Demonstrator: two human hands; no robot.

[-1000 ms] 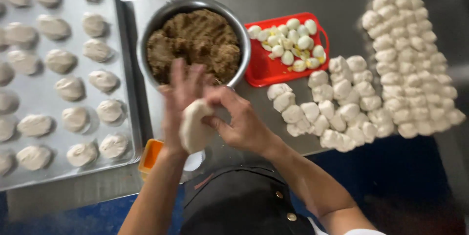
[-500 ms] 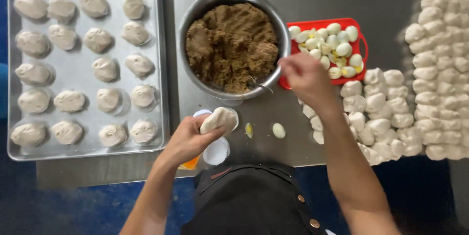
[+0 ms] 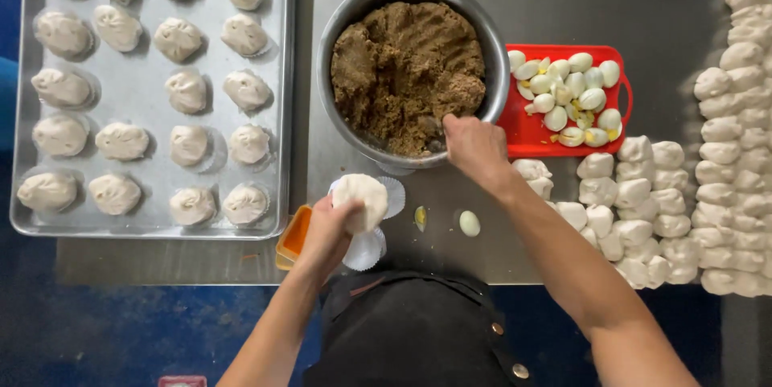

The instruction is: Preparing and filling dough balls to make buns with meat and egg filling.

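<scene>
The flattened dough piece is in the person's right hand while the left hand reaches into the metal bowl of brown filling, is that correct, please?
Not quite: the hands are swapped. In the head view, the left hand holds the flattened dough piece, and the right hand reaches into the metal bowl of brown filling.

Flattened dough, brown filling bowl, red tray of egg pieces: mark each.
flattened dough (image 3: 362, 200), head view, on its pale top.
metal bowl (image 3: 342, 33), head view, on its left rim.
red tray (image 3: 527, 139), head view, on bare red base.
</scene>
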